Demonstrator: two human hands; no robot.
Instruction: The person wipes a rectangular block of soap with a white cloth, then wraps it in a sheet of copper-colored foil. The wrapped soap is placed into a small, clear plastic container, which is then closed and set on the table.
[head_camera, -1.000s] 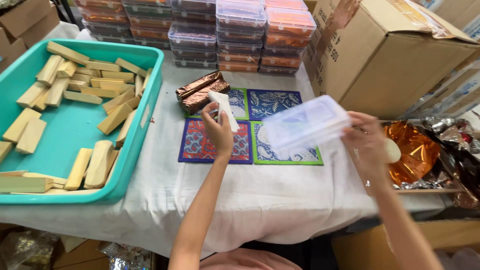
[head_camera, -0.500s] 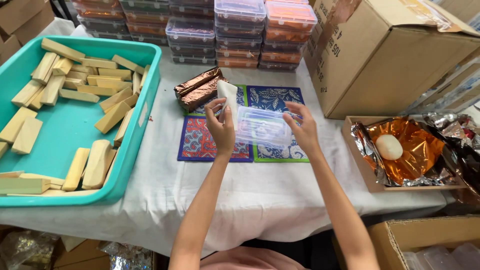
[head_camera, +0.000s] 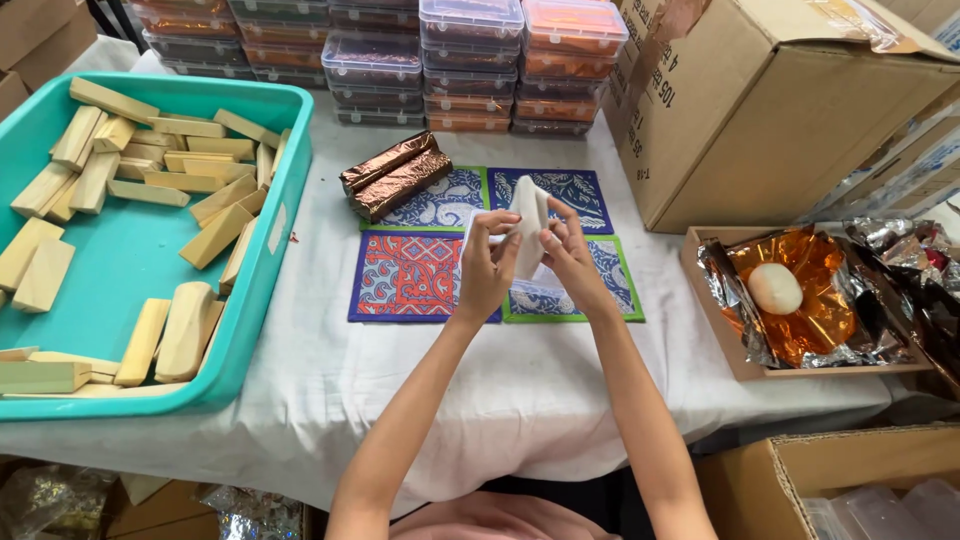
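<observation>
Two hands, the left hand (head_camera: 487, 272) and right hand (head_camera: 572, 262), pinch one white bar (head_camera: 527, 230) between closed fingers. The bar is pale, smooth and oblong with rounded ends, held upright above the patterned mats (head_camera: 410, 275) on the bench (head_camera: 520, 390). A foil-wrapped block (head_camera: 395, 175) lies well apart.

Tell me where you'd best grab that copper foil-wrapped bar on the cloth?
Pinch the copper foil-wrapped bar across its narrow width near the middle, coming from above: it lies flat and slanted on the white tablecloth, long sides exposed. The crinkled foil may slip.
</observation>
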